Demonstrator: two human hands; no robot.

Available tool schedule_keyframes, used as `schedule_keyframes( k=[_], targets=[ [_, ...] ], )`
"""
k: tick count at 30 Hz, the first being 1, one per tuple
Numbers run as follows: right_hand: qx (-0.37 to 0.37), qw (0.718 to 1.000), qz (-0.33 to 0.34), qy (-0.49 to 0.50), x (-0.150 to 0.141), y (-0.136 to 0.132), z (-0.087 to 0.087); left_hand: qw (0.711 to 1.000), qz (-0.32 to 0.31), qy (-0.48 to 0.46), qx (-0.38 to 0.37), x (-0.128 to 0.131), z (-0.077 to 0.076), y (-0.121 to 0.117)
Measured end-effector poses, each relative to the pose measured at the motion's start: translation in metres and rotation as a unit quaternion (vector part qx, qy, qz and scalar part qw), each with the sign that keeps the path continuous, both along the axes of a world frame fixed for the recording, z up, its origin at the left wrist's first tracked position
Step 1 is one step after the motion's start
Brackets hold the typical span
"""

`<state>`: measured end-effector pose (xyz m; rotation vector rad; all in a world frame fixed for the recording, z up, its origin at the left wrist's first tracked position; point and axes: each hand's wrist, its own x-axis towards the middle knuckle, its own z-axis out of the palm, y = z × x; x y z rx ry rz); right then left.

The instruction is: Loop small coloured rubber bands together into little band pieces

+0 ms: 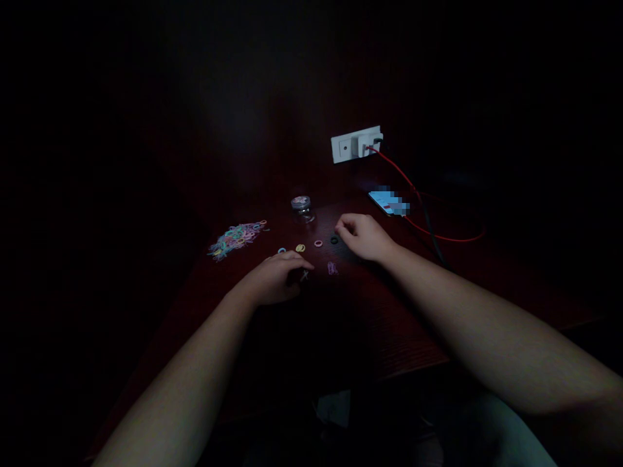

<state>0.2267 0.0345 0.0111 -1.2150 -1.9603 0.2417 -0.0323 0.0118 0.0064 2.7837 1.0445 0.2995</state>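
Note:
My left hand [278, 279] is held low over the dark table, its fingers stretched forward and apart. Just beyond its fingers lie a light-blue hair tie [281, 250] and a yellow hair tie [300, 248]; some small whitish bands [305, 275] lie by its fingertips. My right hand [363, 237] has its fingers curled in a pinch, and whatever they hold is hidden. Close to it are a black hair tie [334, 240] and a pink hair tie [318, 244]. Between the hands sits a small clump of purple bands [332, 268].
A heap of multicoloured elastic bands [238, 240] lies at the left. Behind stands a small clear lidded jar [302, 211]. A lit phone [387, 202] lies at the back right, with a red cable [399, 170] running to a white wall socket [344, 148]. The surroundings are very dark.

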Motion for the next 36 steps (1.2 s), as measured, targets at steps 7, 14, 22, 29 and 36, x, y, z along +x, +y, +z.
schedule_keyframes(
  k=[7,14,22,29,36],
  targets=[
    [0.006,1.000,0.001,-0.003,-0.0007,-0.0005,0.0001,1.000,-0.020,-0.012,-0.012,0.0012,-0.0019,0.0060],
    [0.001,1.000,0.008,-0.005,0.0007,0.0006,-0.0009,1.000,0.018,-0.009,0.008,0.0019,0.0003,0.0025],
    [0.001,1.000,0.010,-0.004,-0.0007,0.0010,-0.0025,0.999,0.030,-0.013,0.000,0.0039,-0.0035,0.0009],
    [-0.003,1.000,0.011,-0.007,-0.0013,0.0006,-0.0027,1.000,0.001,-0.015,0.005,0.0068,-0.0030,0.0031],
    [-0.003,1.000,0.014,-0.008,-0.0005,0.0018,-0.0032,1.000,0.003,-0.005,0.020,0.0074,-0.0019,0.0026]
  ],
)
